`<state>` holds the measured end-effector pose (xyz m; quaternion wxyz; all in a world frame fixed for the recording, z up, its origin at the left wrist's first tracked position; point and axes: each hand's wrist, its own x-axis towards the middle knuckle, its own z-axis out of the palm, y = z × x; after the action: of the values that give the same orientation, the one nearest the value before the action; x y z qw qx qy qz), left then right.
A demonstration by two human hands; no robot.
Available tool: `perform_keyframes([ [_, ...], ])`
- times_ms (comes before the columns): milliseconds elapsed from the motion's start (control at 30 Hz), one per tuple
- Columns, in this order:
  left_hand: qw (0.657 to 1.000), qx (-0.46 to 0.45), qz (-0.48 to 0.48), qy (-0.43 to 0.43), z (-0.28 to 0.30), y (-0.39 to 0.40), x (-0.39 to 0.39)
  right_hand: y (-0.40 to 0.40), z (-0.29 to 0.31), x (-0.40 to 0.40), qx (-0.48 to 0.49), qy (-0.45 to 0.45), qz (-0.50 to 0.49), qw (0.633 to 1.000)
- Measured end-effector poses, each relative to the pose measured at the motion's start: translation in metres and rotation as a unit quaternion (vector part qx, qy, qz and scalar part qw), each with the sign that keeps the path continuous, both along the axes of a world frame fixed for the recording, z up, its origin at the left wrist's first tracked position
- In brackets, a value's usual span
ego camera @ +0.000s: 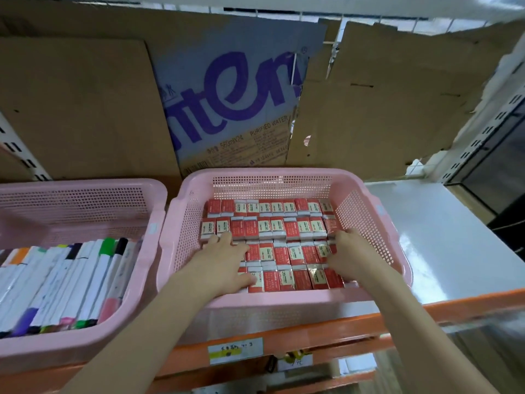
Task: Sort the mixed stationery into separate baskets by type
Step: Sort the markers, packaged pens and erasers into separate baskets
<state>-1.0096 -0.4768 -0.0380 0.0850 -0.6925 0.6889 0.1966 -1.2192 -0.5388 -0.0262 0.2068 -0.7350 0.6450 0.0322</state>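
Observation:
A pink mesh basket (366, 214) in the middle holds several rows of red-and-white wrapped erasers (281, 231), packed flat. Both my hands are inside it. My left hand (224, 263) lies palm down on the erasers at the basket's left side, fingers spread. My right hand (350, 254) rests on the erasers at the right side, fingers curled against the third row. A second pink basket (85, 194) to the left holds several white marker pens (71, 282) with coloured caps, lying side by side.
Both baskets stand on a white shelf board (443, 245) with an orange front rail (312, 331) carrying a paper label. Flattened cardboard (227, 109) lines the back. Bare shelf lies right of the eraser basket. A metal upright stands at far right.

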Motion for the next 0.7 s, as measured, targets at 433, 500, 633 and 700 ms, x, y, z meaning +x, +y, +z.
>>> perform_keyframes([
  [433,1.0,-0.019,0.009,0.008,-0.003,-0.001,0.001,-0.017,-0.003,-0.001,-0.049,-0.088,-0.036,0.994],
  [500,1.0,-0.021,0.016,0.004,-0.003,-0.002,-0.001,-0.024,-0.004,-0.001,-0.003,-0.054,-0.024,0.998],
  [633,0.999,-0.028,0.032,0.001,-0.005,-0.006,-0.001,-0.03,-0.011,-0.005,0.04,-0.058,0.002,0.998],
  [700,0.999,-0.025,0.027,-0.005,-0.004,-0.009,-0.001,-0.03,-0.011,-0.008,0.04,-0.059,0.013,0.997],
])
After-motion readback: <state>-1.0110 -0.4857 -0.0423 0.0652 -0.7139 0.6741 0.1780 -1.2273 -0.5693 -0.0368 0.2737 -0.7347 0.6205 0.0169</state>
